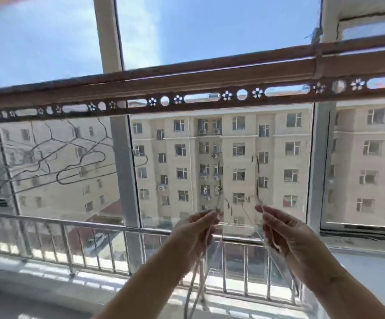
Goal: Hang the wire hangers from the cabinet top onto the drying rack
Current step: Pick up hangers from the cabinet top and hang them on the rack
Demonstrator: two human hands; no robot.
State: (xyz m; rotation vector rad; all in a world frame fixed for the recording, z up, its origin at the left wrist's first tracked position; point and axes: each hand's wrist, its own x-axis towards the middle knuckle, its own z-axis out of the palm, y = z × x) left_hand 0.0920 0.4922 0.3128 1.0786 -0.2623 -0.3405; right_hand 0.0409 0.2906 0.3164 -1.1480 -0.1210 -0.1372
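Note:
The drying rack (198, 97), a brown bar with round and flower-shaped holes, runs across the upper middle of the head view. Several wire hangers (72, 155) hang from its left part. Below the bar's middle, my left hand (198, 229) pinches a pale wire hanger (196, 277) whose wires trail down past my wrist. My right hand (281, 229) pinches another thin wire hanger (259, 178) whose hook rises above the fingers. Both hands are well below the bar and apart from each other.
A metal railing (95, 226) runs along the window behind my hands. A white window post (127, 176) stands just right of the hung hangers. A pale sill (366, 261) lies at the right. Buildings show through the glass.

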